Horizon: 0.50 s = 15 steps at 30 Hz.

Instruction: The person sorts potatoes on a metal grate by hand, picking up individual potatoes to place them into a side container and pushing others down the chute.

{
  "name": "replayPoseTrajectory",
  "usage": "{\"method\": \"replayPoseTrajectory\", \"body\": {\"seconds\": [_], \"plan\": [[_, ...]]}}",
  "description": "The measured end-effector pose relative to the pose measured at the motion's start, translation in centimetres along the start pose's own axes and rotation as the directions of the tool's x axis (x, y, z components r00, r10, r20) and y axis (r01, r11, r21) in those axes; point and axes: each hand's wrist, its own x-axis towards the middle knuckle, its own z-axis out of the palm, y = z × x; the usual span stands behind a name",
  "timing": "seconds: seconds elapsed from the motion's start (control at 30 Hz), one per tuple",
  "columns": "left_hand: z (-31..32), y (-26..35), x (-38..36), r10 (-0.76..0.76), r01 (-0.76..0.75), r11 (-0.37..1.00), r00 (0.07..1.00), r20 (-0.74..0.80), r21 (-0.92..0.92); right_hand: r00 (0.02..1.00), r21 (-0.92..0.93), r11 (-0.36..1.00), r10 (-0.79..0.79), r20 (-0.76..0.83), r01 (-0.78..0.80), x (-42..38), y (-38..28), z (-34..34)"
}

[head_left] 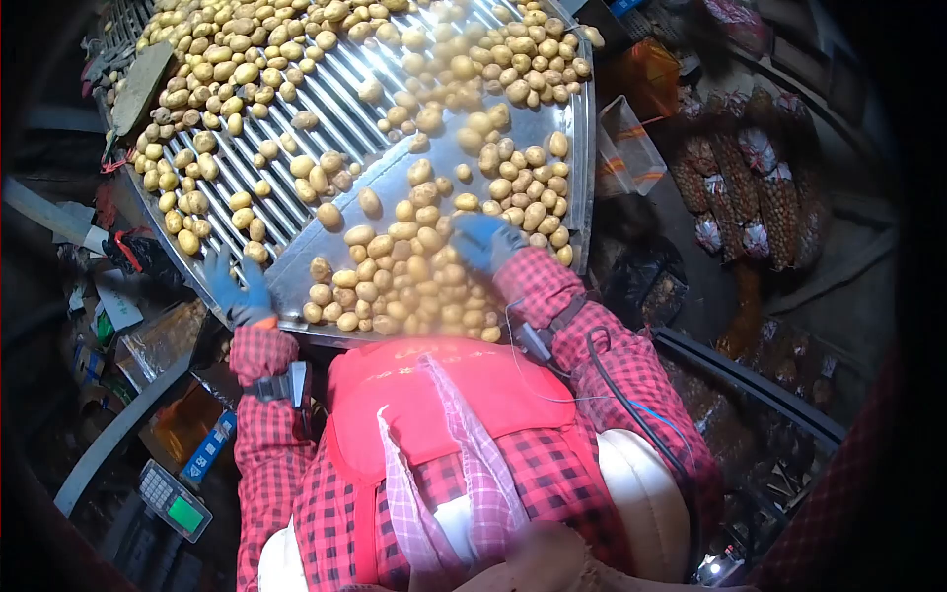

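Net sacks (755, 192) at right; keypad device (175, 501), green screen (184, 513) lit, lower left.

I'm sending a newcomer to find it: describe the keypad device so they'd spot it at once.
Start at the metal potato table and follow the person's left sleeve down the picture. Left of it, below a blue strip with white lettering, is the keypad device. No neighbour has its bright green screen.

Dim light around cluttered floor (663, 221); metal rail (755, 385) right.
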Motion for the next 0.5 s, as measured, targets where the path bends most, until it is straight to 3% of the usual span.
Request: {"method": "replayPoseTrajectory", "body": {"seconds": [0.03, 0.07, 0.1, 0.17, 0.23, 0.3, 0.43, 0.47, 0.5], "plan": [[1.5, 0.4, 0.5, 0.042, -0.042, 0.999, 0.997, 0.058, 0.002, 0.994, -0.141, 0.984, 0.105, -0.027, -0.108, 1.2, 2.0, -0.5], [2.9, 2.3, 1.2, 0.097, -0.092, 0.99, 0.994, 0.05, -0.11, 0.967, -0.04, 0.967, 0.248, -0.062, -0.25, 2.6, 3.4, -1.4], [4.8, 3.2, 0.8, 0.058, -0.042, 0.97, 0.996, 0.063, -0.238, 0.918, 0.07, 0.923, 0.385, -0.096, -0.379, 3.9, 4.8, -2.4], [6.2, 7.0, 1.2, 0.267, -0.239, 0.946, 0.958, 0.108, -0.22, 0.875, -0.119, 0.87, 0.459, -0.156, -0.478, 5.9, 7.7, -4.3], [8.1, 9.7, 1.3, 0.388, -0.323, 0.893, 0.905, 0.173, -0.312, 0.853, -0.226, 0.822, 0.504, -0.135, -0.522, 7.1, 7.1, -4.4], [9.6, 12.1, 2.6, 0.509, -0.397, 0.834, 0.822, 0.255, -0.383, 0.845, -0.186, 0.832, 0.477, -0.243, -0.523, 8.5, 7.5, -3.0], [14.9, 15.1, 5.0, 0.522, -0.316, 0.828, 0.737, 0.43, -0.464, 0.809, -0.146, 0.829, 0.464, -0.361, -0.54, 9.2, 8.2, -1.2], [16.8, 15.1, 5.2, 0.53, -0.338, 0.829, 0.727, 0.435, -0.445, 0.806, -0.229, 0.826, 0.376, -0.456, -0.515, 9.0, 8.4, -0.7], [18.3, 15.5, 5.6, 0.539, -0.36, 0.829, 0.718, 0.441, -0.427, 0.827, -0.096, 0.87, 0.418, -0.377, -0.484, 9.0, 9.0, -1.1]]}}
